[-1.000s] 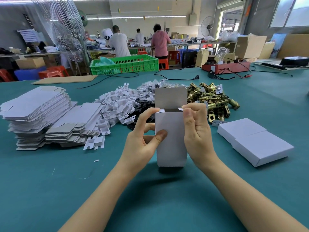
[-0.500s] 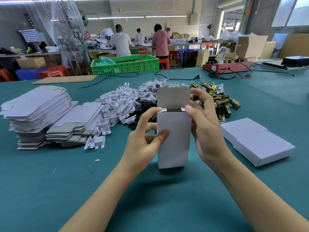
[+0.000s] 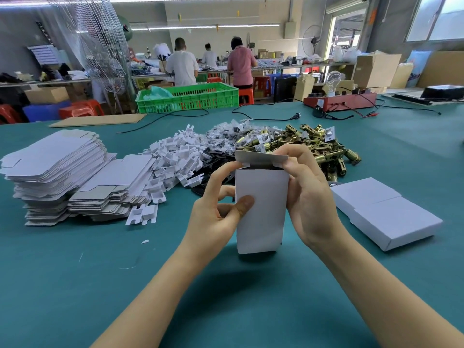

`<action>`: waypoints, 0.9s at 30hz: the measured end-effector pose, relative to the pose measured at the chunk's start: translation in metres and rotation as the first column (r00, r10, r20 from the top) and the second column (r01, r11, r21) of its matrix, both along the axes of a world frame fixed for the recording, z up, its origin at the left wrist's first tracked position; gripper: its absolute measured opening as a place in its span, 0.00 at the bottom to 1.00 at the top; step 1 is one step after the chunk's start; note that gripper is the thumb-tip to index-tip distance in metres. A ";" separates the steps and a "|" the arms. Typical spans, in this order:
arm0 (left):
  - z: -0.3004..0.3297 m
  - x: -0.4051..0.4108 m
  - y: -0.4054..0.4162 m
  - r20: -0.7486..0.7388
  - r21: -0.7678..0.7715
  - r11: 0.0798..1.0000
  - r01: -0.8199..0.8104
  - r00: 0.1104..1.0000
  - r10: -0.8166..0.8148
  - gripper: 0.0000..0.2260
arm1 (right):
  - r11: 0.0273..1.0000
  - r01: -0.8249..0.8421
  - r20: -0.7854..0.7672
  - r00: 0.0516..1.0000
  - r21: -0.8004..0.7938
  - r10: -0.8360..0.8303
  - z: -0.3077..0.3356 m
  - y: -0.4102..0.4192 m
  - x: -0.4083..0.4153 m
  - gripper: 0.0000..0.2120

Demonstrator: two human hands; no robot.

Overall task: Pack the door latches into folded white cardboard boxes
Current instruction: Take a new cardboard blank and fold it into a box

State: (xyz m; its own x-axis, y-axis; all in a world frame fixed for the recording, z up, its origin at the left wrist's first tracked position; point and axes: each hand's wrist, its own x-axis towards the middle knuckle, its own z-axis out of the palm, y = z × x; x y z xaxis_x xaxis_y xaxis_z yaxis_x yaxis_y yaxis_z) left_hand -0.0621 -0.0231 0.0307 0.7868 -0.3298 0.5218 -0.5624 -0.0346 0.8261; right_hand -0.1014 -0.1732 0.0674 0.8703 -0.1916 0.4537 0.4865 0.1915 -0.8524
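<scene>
**Top flap going down on the box in hand; most of the packing still ahead**

Two closed white cardboard boxes (image 3: pixel 381 212) lie flat on the teal-covered counter (image 3: pixel 75 285) to the right, so a little of the job looks done. A large heap of brass-coloured metal door latches (image 3: pixel 308 144) sits beyond the hands, beside a tall stack of flat unfolded white box blanks (image 3: pixel 52 169) and a pile of small white cardboard inserts (image 3: pixel 175 156), so by my reading far more remains.

The upright white cardboard box (image 3: pixel 261 212) stands just above the counter, held between both hands. The left hand (image 3: pixel 218 217) grips its left edge, thumb pressed on the front face and forefinger up at the rim. The right hand (image 3: pixel 308 197) wraps the right side, its fingers (image 3: pixel 291 156) pinching the top flap. Whether a latch is inside cannot be seen.

Compared with half a second ago, the flap no longer stands straight up: it is bent forward over the opening, and the right hand has risen onto it.
</scene>
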 end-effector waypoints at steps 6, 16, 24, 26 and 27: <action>-0.002 0.002 -0.001 -0.010 -0.010 1.000 0.006 1.000 -0.006 0.22 | 0.995 0.060 0.030 0.998 -0.074 -0.057 -0.001 0.003 -0.001 0.04; -0.003 0.004 -0.001 -0.005 0.006 1.000 -0.015 1.000 0.015 0.22 | 0.993 0.090 -0.015 0.996 -0.071 -0.091 -0.004 0.001 0.002 0.03; -0.003 0.005 0.002 -0.017 0.003 1.000 -0.009 1.000 0.009 0.22 | 0.991 0.082 -0.051 0.995 -0.108 -0.088 -0.005 0.000 0.002 0.06; -0.003 0.006 0.002 -0.023 0.009 1.000 -0.016 1.000 0.017 0.22 | 0.990 0.079 -0.052 0.995 -0.114 -0.086 -0.005 0.000 0.003 0.04; -0.004 0.006 0.001 -0.023 0.014 1.000 -0.018 1.000 0.019 0.22 | 0.990 0.079 -0.053 0.995 -0.116 -0.085 -0.006 -0.001 0.003 0.03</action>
